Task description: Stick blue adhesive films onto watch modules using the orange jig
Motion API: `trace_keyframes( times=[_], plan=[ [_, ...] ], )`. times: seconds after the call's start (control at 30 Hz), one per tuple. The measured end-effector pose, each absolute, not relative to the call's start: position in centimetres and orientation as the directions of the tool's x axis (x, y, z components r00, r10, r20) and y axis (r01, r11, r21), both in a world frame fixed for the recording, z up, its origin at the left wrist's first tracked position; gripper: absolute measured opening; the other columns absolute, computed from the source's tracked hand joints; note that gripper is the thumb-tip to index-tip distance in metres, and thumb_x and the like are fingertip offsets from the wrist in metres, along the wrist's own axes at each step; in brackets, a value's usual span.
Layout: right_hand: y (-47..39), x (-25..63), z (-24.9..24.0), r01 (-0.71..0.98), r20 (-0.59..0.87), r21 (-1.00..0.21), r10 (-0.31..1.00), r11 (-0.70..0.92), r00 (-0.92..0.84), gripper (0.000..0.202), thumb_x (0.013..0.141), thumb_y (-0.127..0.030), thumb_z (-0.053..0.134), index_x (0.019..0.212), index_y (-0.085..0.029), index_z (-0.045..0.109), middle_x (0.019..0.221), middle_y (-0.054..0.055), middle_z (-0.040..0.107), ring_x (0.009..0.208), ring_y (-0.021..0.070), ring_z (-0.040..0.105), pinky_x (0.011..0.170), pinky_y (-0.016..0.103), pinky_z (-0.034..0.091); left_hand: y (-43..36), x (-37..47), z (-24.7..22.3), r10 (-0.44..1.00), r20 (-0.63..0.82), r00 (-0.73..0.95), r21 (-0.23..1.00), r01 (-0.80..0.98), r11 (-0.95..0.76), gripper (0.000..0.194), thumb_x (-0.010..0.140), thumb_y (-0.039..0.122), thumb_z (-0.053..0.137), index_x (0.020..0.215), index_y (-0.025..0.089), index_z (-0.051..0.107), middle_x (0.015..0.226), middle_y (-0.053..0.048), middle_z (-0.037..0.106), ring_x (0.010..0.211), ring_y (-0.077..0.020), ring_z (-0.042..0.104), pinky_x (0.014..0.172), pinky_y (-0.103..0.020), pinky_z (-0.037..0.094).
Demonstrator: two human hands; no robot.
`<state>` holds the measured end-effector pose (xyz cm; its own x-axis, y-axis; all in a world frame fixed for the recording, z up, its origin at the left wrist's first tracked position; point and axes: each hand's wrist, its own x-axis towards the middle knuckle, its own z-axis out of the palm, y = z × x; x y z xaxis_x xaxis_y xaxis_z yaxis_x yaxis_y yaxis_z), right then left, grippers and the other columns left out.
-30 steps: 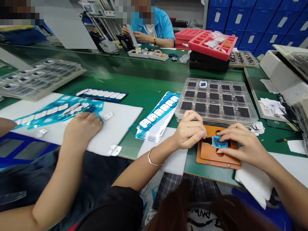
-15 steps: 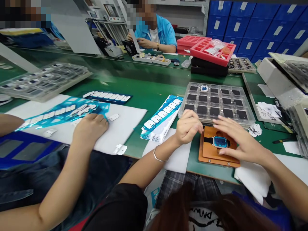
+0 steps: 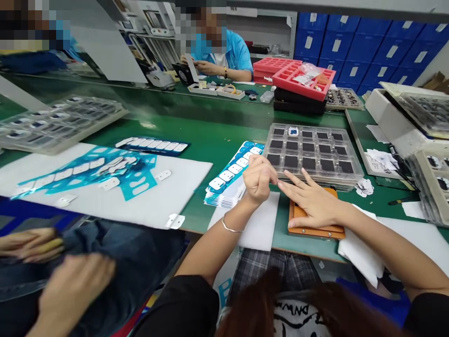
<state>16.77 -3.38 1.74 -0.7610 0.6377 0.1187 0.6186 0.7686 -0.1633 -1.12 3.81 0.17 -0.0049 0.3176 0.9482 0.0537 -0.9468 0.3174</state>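
Note:
My left hand (image 3: 258, 180) is closed, fingers curled in and thumb pressed against them, raised over a white foam sheet (image 3: 264, 224). Whatever it pinches, if anything, is too small to make out. Close by, my right hand (image 3: 312, 199) spreads its fingers over an orange fixture block (image 3: 315, 230), its fingertips near my left hand. The smartwatch on the block is hidden beneath it. Behind both hands lies a clear compartment tray (image 3: 312, 150) with dark pads and one blue-and-white piece (image 3: 293, 132). Left of my left hand is a stack of blue-and-white sticker sheets (image 3: 228, 180).
At left, a neighbour's hands (image 3: 75, 281) are over their lap, below a foam mat (image 3: 164, 201) with blue film. Another person (image 3: 235, 51) sits across the bench. Red trays (image 3: 305, 79) stand at the back, a white cloth (image 3: 361, 248) at the front right.
My right hand has moved left over the watch, covering it. My left hand has shifted slightly left. The neighbour's hand has left the foam mat for the lap. The view has shifted slightly.

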Motion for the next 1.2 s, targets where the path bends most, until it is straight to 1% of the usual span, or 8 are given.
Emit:
trace_keyframes(
  times=[0.17, 0.27, 0.37, 0.5, 0.77, 0.87, 0.97, 1.2],
  plan=[
    [-3.7, 18.4, 3.4, 0.600, 0.354, -0.224, 0.638, 0.768, -0.684, 0.071, 0.098, -0.063, 0.034, 0.157, -0.025, 0.020, 0.160, 0.009, 0.034, 0.154, 0.0301, 0.009, 0.121, 0.065, 0.012, 3.7, -1.1, 0.4, 0.333, 0.942, -0.043, 0.335, 0.028, -0.942, 0.056, 0.103, 0.028, 0.032, 0.050, 0.019, 0.049, 0.049, 0.002, 0.059, 0.051, -0.0126, 0.050, 0.069, -0.039, 0.037],
    [-4.4, 20.5, 4.9, 0.638, 0.524, -0.262, 0.662, 0.724, -0.536, 0.055, 0.099, -0.053, 0.041, 0.147, -0.026, 0.039, 0.148, 0.010, 0.050, 0.145, 0.0307, 0.033, 0.116, 0.060, 0.029, 3.7, -1.0, 0.4, 0.340, 0.937, -0.077, 0.343, 0.021, -0.939, 0.059, 0.104, 0.031, 0.030, 0.048, 0.020, 0.047, 0.047, 0.002, 0.057, 0.049, -0.0122, 0.048, 0.068, -0.039, 0.038],
    [-5.2, 21.9, 5.7, 0.706, 0.394, -0.328, 0.770, 0.628, -0.502, 0.043, 0.088, -0.053, 0.064, 0.119, -0.023, 0.060, 0.115, 0.010, 0.067, 0.113, 0.0298, 0.057, 0.095, 0.051, 0.050, 3.5, -1.0, 0.4, 0.360, 0.932, -0.026, 0.361, 0.055, -0.931, 0.060, 0.104, 0.034, 0.029, 0.047, 0.020, 0.046, 0.046, 0.001, 0.057, 0.050, -0.0129, 0.049, 0.070, -0.040, 0.039],
    [-5.7, 21.9, 5.8, 0.745, 0.127, -0.414, 0.844, 0.523, -0.522, 0.047, 0.077, -0.057, 0.073, 0.106, -0.022, 0.062, 0.102, 0.009, 0.067, 0.102, 0.0283, 0.056, 0.081, 0.044, 0.054, 3.1, -1.0, 0.5, 0.342, 0.924, 0.170, 0.341, 0.039, -0.939, 0.058, 0.103, 0.035, 0.030, 0.052, 0.020, 0.051, 0.052, 0.001, 0.063, 0.057, -0.0144, 0.052, 0.073, -0.040, 0.039],
    [-6.0, 21.8, 5.6, 0.741, 0.234, -0.413, 0.848, 0.529, -0.475, 0.034, 0.079, -0.046, 0.074, 0.103, -0.023, 0.066, 0.088, 0.007, 0.065, 0.089, 0.0245, 0.060, 0.078, 0.043, 0.053, 3.2, -1.0, 0.5, 0.243, 0.848, 0.471, 0.305, -0.061, -0.950, 0.039, 0.101, 0.046, 0.040, 0.088, 0.020, 0.068, 0.091, -0.005, 0.076, 0.087, -0.0210, 0.059, 0.082, -0.041, 0.043],
    [-6.0, 21.4, 5.0, 0.517, 0.355, -0.714, 0.881, 0.472, -0.314, 0.033, 0.080, -0.046, 0.074, 0.103, -0.024, 0.062, 0.096, 0.005, 0.067, 0.084, 0.0192, 0.064, 0.076, 0.035, 0.055, 3.0, -0.8, 0.6, 0.174, 0.871, 0.460, 0.250, -0.110, -0.962, 0.049, 0.088, 0.061, 0.058, 0.118, 0.022, 0.062, 0.113, -0.010, 0.073, 0.101, -0.0247, 0.060, 0.087, -0.044, 0.048],
    [-6.1, 20.2, 4.2, 0.113, 0.233, -0.955, 0.931, 0.273, -0.282, 0.041, 0.087, -0.054, 0.064, 0.114, -0.026, 0.051, 0.105, 0.007, 0.071, 0.084, 0.0182, 0.069, 0.072, 0.033, 0.057, 2.4, -0.4, 0.7, 0.160, 0.896, 0.413, 0.228, -0.120, -0.966, 0.073, 0.078, 0.062, 0.071, 0.136, 0.023, 0.050, 0.124, -0.014, 0.068, 0.108, -0.0259, 0.058, 0.089, -0.045, 0.050],
    [-6.7, 18.0, 3.5, -0.121, 0.048, -0.993, 0.910, -0.002, -0.411, 0.042, 0.091, -0.056, 0.057, 0.116, -0.026, 0.044, 0.114, 0.012, 0.071, 0.082, 0.0178, 0.070, 0.074, 0.035, 0.058, 1.7, -0.1, 0.4, 0.214, 0.922, 0.323, 0.287, -0.197, -0.937, 0.070, 0.074, 0.056, 0.076, 0.134, 0.027, 0.054, 0.114, -0.010, 0.072, 0.105, -0.0229, 0.059, 0.086, -0.042, 0.055]
  ],
)
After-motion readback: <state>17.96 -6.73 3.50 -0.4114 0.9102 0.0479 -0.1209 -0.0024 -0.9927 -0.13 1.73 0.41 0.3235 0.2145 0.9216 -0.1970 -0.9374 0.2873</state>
